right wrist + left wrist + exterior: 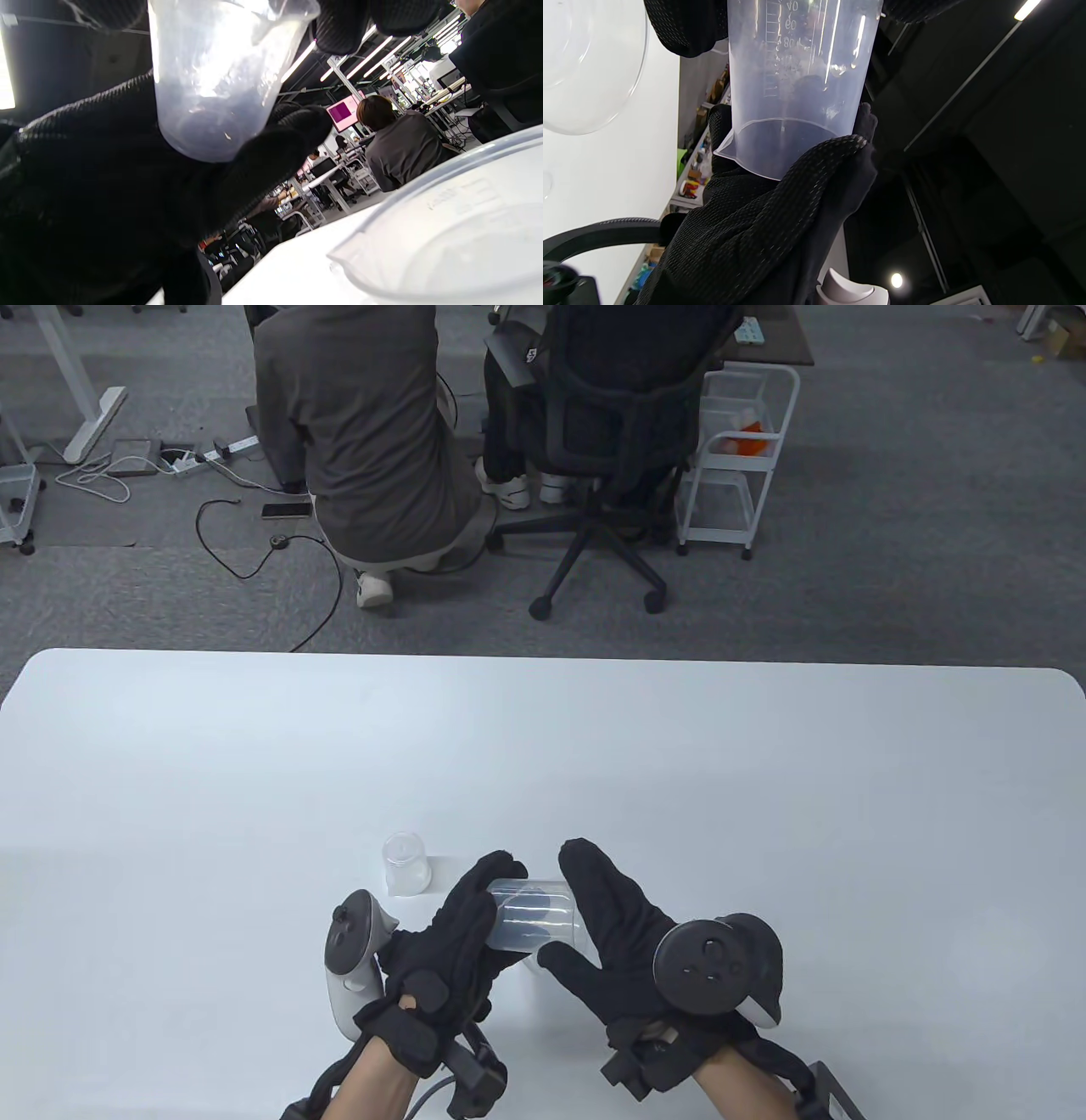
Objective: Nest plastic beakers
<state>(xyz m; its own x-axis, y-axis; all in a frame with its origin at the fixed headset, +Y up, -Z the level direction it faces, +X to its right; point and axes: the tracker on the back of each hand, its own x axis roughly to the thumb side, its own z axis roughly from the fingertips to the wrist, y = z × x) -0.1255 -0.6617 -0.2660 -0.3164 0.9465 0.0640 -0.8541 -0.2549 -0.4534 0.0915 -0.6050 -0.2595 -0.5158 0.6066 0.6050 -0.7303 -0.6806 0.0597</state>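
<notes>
A translucent graduated beaker (534,920) lies on its side in the air between my hands, low over the table's (543,746) near middle. My left hand (471,912) grips its base end, fingers curled around it. My right hand (594,912) holds its spouted rim end, fingers over the top and thumb underneath. The left wrist view shows the beaker (797,84) with its rim against the right glove (763,228). The right wrist view shows its base (208,93) against the left glove (85,182). A small clear beaker (405,863) stands on the table just left of my left hand.
A wider beaker's spouted rim (445,254) fills the right wrist view's lower right, close below my right hand; it is mostly hidden in the table view. The small clear beaker also shows in the left wrist view (585,63). People and chairs are beyond the table's far edge.
</notes>
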